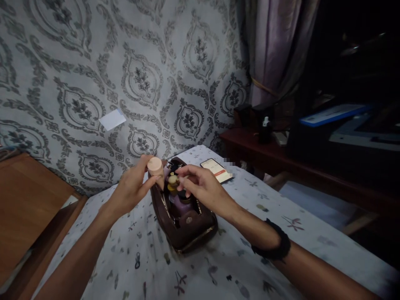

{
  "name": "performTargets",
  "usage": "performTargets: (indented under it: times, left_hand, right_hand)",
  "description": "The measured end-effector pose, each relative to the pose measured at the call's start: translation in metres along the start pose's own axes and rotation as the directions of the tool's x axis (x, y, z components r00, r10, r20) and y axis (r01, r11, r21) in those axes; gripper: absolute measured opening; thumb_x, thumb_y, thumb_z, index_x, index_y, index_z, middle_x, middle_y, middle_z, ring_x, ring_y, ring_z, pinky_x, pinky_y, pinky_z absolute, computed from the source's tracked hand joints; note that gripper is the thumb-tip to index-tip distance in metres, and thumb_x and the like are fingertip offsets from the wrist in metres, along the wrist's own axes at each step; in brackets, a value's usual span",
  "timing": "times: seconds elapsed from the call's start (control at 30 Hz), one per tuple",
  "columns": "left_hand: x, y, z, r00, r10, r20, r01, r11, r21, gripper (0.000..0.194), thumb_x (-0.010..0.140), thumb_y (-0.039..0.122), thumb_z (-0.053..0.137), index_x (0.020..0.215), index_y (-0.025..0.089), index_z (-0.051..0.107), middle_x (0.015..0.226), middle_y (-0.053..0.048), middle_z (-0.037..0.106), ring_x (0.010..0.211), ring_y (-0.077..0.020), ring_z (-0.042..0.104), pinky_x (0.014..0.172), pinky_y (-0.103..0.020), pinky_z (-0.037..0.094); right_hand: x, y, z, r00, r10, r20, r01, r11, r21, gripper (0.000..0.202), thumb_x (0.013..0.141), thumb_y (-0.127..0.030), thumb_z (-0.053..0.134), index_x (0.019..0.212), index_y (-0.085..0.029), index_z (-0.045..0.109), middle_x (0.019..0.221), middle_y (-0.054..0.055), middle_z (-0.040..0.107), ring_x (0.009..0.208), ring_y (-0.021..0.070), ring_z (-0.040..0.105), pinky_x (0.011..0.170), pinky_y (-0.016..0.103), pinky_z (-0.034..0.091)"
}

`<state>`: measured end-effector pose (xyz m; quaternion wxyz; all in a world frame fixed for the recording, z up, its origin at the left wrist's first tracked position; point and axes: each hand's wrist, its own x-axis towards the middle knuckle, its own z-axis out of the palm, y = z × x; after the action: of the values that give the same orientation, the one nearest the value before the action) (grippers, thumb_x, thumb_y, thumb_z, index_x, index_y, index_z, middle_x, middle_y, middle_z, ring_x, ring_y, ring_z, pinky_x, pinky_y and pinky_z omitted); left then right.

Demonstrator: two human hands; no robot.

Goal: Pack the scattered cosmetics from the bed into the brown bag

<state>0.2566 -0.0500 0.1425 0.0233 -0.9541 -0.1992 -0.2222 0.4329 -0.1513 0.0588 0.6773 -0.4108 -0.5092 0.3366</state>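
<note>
My left hand (133, 183) grips a beige cosmetic tube (156, 168), its round flat cap facing up. The tube is above the left edge of an open brown zip-up toiletry bag (184, 237). Over the bag's opening, my right hand (204, 185) has its thumb and fingers curled together; what they pinch, if anything, is not clear. Just left of those fingertips is a small yellow bottle with a pale round top (173, 180). A purple jar with a dark lid (183, 204) sits inside the bag, partly hidden by my right hand. Other small items stand toward the far end.
The bag rests on a bed with a white patterned sheet (150, 266). A lit phone (217, 170) lies beyond my right hand. A reddish-brown table (246, 143) with a small bottle (265, 129) stands at the right. Wooden furniture (31, 208) borders the left; a patterned wall is behind.
</note>
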Motion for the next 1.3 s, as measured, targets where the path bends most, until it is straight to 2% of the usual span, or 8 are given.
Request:
performTargets:
  times: [0.2,0.43,0.6,0.73,0.9,1.07,1.17,1.3]
  left_hand:
    - [-0.002,0.003,0.007,0.995,0.079,0.058,-0.085,0.992,0.096,0.028,0.1,0.032,0.044,0.126,0.023,0.041,0.105,-0.006,0.065,0.092,-0.0235,0.065,0.076,-0.032,0.048]
    - [-0.001,0.0,0.018,0.954,0.147,0.261,-0.216,0.942,0.256,0.02,0.102,0.032,0.037,0.116,0.021,0.047,0.109,-0.01,0.067,0.099,-0.0284,0.064,0.079,-0.038,0.048]
    - [0.001,-0.001,0.013,0.966,0.119,0.231,-0.181,0.946,0.271,0.019,0.102,0.032,0.039,0.116,0.021,0.047,0.108,-0.009,0.067,0.096,-0.0268,0.065,0.078,-0.036,0.048]
    - [0.002,-0.001,0.016,0.958,0.132,0.255,-0.22,0.909,0.354,0.02,0.103,0.032,0.039,0.117,0.021,0.047,0.108,-0.009,0.067,0.099,-0.0277,0.064,0.081,-0.037,0.046]
    - [0.006,-0.003,0.024,0.929,0.191,0.318,-0.309,0.873,0.378,0.025,0.104,0.029,0.036,0.124,0.02,0.046,0.11,-0.01,0.066,0.1,-0.027,0.063,0.083,-0.037,0.045]
    - [0.015,-0.002,0.022,0.9,0.173,0.4,-0.339,0.855,0.393,0.013,0.101,0.021,0.04,0.109,0.022,0.05,0.103,-0.008,0.066,0.096,-0.0264,0.064,0.083,-0.038,0.045]
    - [0.021,0.002,0.02,0.867,0.163,0.471,-0.373,0.838,0.397,0.016,0.096,0.014,0.044,0.109,0.022,0.049,0.104,-0.008,0.066,0.097,-0.0266,0.065,0.082,-0.037,0.046]
    - [0.026,0.01,0.022,0.84,0.13,0.526,-0.381,0.832,0.403,0.02,0.094,0.017,0.047,0.114,0.02,0.048,0.11,-0.01,0.067,0.102,-0.0291,0.066,0.079,-0.037,0.049]
  right_hand:
    - [-0.006,-0.003,-0.004,1.0,0.01,-0.029,-0.011,1.0,-0.028,0.018,0.085,-0.031,0.059,0.094,-0.016,0.064,0.085,0.005,0.067,0.071,0.0146,0.067,0.055,0.022,0.051]
    - [-0.013,0.004,-0.009,0.997,-0.065,-0.048,0.057,0.986,-0.155,0.018,0.087,-0.029,0.056,0.095,-0.016,0.066,0.075,0.003,0.068,0.067,0.0152,0.065,0.056,0.024,0.051]
    - [-0.013,0.005,-0.01,0.996,-0.084,-0.033,0.076,0.976,-0.204,0.018,0.088,-0.028,0.055,0.095,-0.016,0.067,0.077,0.004,0.069,0.07,0.016,0.067,0.059,0.025,0.052]
    - [-0.014,0.006,-0.009,0.995,-0.092,-0.028,0.084,0.973,-0.215,0.018,0.088,-0.027,0.055,0.096,-0.017,0.067,0.081,0.004,0.069,0.072,0.0158,0.067,0.06,0.025,0.052]
    - [-0.016,0.005,-0.007,0.995,-0.093,-0.027,0.084,0.964,-0.253,0.017,0.088,-0.024,0.053,0.095,-0.017,0.068,0.089,0.006,0.069,0.074,0.0159,0.069,0.061,0.025,0.052]
    - [-0.014,0.002,-0.003,0.994,-0.111,-0.005,0.104,0.944,-0.312,0.016,0.088,-0.019,0.054,0.098,-0.018,0.066,0.09,0.006,0.072,0.078,0.0175,0.068,0.066,0.028,0.052]
    - [-0.01,-0.001,0.001,0.992,-0.123,0.04,0.129,0.914,-0.385,0.017,0.088,-0.015,0.054,0.099,-0.018,0.066,0.09,0.005,0.073,0.079,0.0174,0.066,0.069,0.028,0.05]
    - [-0.006,-0.004,0.006,0.986,-0.116,0.121,0.161,0.852,-0.499,0.017,0.086,-0.01,0.056,0.095,-0.017,0.069,0.089,0.004,0.074,0.074,0.0155,0.063,0.071,0.028,0.047]
